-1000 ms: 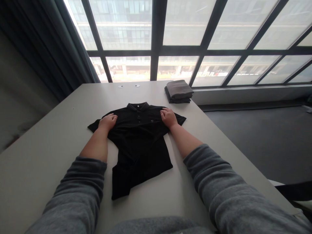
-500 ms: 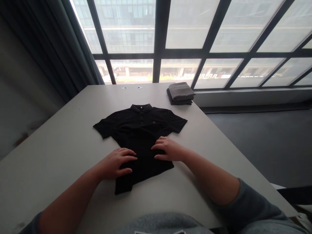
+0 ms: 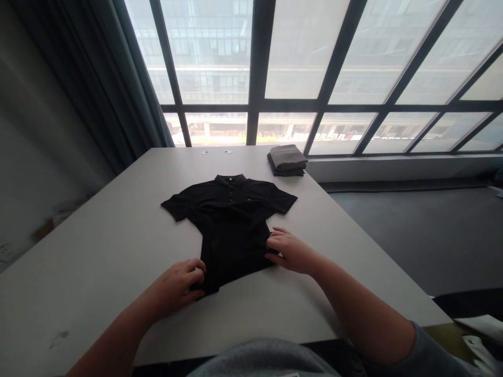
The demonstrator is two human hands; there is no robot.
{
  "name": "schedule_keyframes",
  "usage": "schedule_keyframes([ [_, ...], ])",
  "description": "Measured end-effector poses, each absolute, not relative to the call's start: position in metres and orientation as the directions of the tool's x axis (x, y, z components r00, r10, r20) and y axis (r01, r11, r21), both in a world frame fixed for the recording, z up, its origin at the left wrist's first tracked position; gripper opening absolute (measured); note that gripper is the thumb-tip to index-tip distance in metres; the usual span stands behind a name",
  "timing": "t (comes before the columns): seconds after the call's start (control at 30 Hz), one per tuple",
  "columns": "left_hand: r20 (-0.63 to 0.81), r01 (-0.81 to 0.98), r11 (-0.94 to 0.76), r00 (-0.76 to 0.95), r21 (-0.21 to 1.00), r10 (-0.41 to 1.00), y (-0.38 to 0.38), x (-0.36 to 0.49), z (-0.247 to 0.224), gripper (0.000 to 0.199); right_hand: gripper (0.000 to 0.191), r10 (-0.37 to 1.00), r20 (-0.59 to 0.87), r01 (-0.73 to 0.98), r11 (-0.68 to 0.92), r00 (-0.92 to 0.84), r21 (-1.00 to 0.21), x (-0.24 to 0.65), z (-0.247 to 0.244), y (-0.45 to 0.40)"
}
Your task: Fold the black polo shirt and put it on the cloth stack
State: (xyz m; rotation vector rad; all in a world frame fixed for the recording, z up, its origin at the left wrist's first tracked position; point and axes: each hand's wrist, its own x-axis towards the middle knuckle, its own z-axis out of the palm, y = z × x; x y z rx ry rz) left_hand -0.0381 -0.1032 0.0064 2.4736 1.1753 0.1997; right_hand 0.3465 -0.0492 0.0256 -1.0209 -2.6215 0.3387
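Note:
A black short-sleeved polo shirt (image 3: 236, 230) lies spread on the white table, its collar toward the window and its hem toward me. My left hand (image 3: 181, 283) is at the shirt's lower left corner, fingers curled and thumb beneath them, with black cloth between. On the opposite side edge, just above the hem, my right hand (image 3: 290, 250) pinches the cloth between thumb and fingers. The lower body of the shirt is drawn in narrower than the shoulders, with soft creases across the chest.
A stack of folded clothes (image 3: 287, 159), grey on top and darker beneath, sits at the table's far right corner. The white table (image 3: 118, 225) reaches to the window. Two small white fittings lie near its far edge. A dark curtain (image 3: 129, 78) hangs at the left.
My hands have moved apart from the middle of the shirt to its side edges and closed on the cloth. The lower left corner of the hem has shifted upward and right.

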Motion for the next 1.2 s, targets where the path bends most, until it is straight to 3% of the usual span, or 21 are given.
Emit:
schedule_keyframes([
  [0.13, 0.043, 0.742, -0.595, 0.615, 0.309, 0.788, -0.118, -0.048, 0.017, 0.009, 0.018, 0.688, 0.209, 0.62, 0.721, -0.695, -0.308, 0.354, 0.038, -0.077],
  [0.27, 0.107, 0.689, -0.682, 0.68, 0.243, 0.725, -0.141, -0.058, 0.034, 0.006, 0.022, 0.718, 0.113, 0.673, 0.687, -0.687, -0.275, 0.364, 0.049, -0.113],
  [0.43, -0.143, 0.765, -0.575, 0.629, 0.29, 0.764, -0.164, -0.065, 0.043, 0.008, 0.002, 0.781, -0.178, 0.785, 0.527, -0.599, -0.326, 0.372, 0.054, -0.152],
  [0.57, -0.28, 0.856, -0.433, 0.506, 0.283, 0.816, -0.173, -0.068, 0.036, 0.006, 0.027, 0.832, -0.313, 0.878, 0.369, -0.458, -0.304, 0.377, 0.046, -0.166],
  [0.73, -0.421, 0.902, -0.327, 0.423, 0.283, 0.802, -0.181, -0.069, 0.043, 0.014, 0.036, 0.843, -0.434, 0.93, 0.187, -0.318, -0.317, 0.385, 0.051, -0.168],
  [0.87, -0.412, 0.876, -0.361, 0.472, 0.32, 0.78, -0.16, -0.058, 0.063, 0.029, 0.033, 0.835, -0.374, 0.908, 0.316, -0.404, -0.276, 0.385, 0.063, -0.14],
  [1.0, -0.185, 0.883, -0.412, 0.454, 0.224, 0.872, -0.094, -0.034, 0.061, 0.035, 0.035, 0.868, -0.176, 0.871, 0.413, -0.465, -0.266, 0.374, 0.054, -0.063],
  [1.13, -0.034, 0.926, -0.368, 0.372, 0.079, 0.928, -0.007, -0.002, 0.038, 0.041, 0.046, 0.981, -0.037, 0.964, 0.181, -0.191, -0.197, 0.36, 0.025, 0.026],
  [1.2, -0.018, 0.939, -0.339, 0.341, 0.064, 0.94, 0.032, 0.014, 0.028, 0.049, 0.051, 0.994, -0.008, 0.977, 0.105, -0.109, -0.188, 0.357, 0.013, 0.061],
])
